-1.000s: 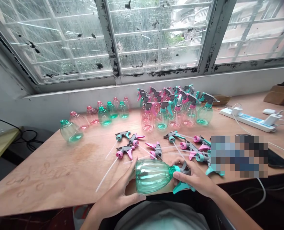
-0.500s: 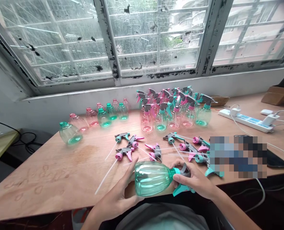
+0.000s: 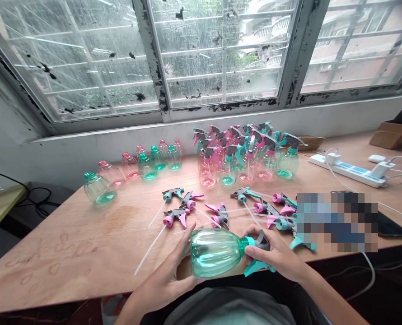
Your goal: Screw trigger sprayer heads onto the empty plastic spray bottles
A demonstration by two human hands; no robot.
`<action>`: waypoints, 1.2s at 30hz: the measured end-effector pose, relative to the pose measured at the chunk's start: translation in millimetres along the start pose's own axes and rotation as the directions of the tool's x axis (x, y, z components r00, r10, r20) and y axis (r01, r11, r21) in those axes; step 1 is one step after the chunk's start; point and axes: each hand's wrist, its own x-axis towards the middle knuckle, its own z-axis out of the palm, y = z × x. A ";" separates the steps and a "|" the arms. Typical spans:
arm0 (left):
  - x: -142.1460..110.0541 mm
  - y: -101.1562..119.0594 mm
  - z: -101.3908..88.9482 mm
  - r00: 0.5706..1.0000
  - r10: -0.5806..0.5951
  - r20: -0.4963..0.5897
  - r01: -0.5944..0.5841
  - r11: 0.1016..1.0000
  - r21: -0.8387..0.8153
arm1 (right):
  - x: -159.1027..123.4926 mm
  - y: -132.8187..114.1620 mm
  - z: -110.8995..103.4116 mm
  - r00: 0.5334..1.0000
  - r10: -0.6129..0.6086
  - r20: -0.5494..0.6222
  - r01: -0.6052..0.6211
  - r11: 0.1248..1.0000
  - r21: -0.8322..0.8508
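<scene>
A clear green spray bottle (image 3: 216,253) lies sideways between my hands above the table's front edge, its base to the left. My left hand (image 3: 172,266) is wrapped about the base end, with thumb and fingers on either side. At the neck, my right hand (image 3: 272,253) grips the grey and teal trigger sprayer (image 3: 260,267), its thumb against the teal collar. Just beyond the bottle lie several loose trigger sprayers with thin tubes, among them a pink one (image 3: 175,218) and a teal one (image 3: 243,196).
Bottles without sprayers, such as a green one (image 3: 101,189), stand at the back left. Several bottles with sprayers, including a pink one (image 3: 208,170), crowd together at the back middle. A white power strip (image 3: 350,171) with cables lies on the right, near a dark phone-like slab (image 3: 392,224).
</scene>
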 end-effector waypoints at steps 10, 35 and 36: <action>-2.4 -1.3 -3.2 0.999 -0.050 0.001 0.050 0.999 -0.004 | -1.1 2.2 -1.1 1.000 -0.008 -0.022 0.007 0.999 -0.042; -0.2 1.3 -0.1 0.999 -0.040 0.002 0.040 0.995 -0.094 | 0.4 1.6 -0.9 0.999 -0.023 -0.038 0.022 1.000 -0.013; -0.5 0.3 0.3 1.000 -0.029 -0.002 0.029 0.994 -0.104 | 0.6 1.6 -0.8 0.999 -0.025 -0.037 0.024 1.000 -0.010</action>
